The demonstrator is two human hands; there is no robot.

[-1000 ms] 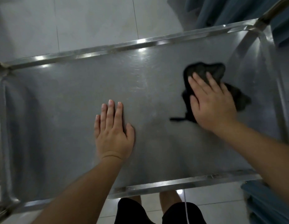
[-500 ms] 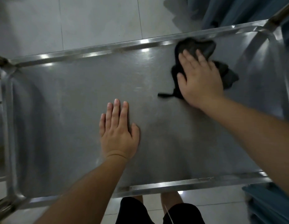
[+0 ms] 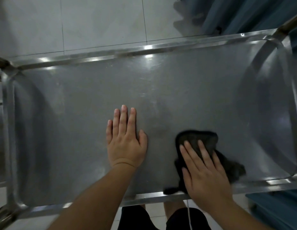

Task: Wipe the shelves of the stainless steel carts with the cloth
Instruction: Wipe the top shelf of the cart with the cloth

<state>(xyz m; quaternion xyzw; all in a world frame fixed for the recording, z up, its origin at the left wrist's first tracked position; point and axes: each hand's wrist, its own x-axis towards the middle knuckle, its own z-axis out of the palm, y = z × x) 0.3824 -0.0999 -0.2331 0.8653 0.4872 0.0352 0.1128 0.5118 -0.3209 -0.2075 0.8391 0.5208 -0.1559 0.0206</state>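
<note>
One dark cloth (image 3: 198,141), nearly black and crumpled into an uneven wad, lies on the top shelf (image 3: 78,113) of a stainless steel cart, close to the near rail (image 3: 144,197) and right of the shelf's middle. Its weave looks coarse where it shows ahead of the fingers, and a thin tail of it trails down to touch the near rail. Part of the wad bulges out to the right of the hand, soft with motion blur.

Two bare hands are on the shelf. The right hand (image 3: 205,170) lies flat on top of the cloth, fingers straight and slightly spread, pressing it down rather than curling round it. The left hand (image 3: 126,143) rests palm-down on bare metal just left of the cloth, apart from it, fingers straight and held together, thumb out to the side.

One shelf is in view: dull grey brushed steel with rounded corners, a raised rim all round and bright glints along the far rail (image 3: 144,50). Beyond it lies pale tiled floor (image 3: 94,22), and blue fabric (image 3: 244,14) hangs at the upper right. Two legs in dark shorts (image 3: 177,218) show below the near rail.
</note>
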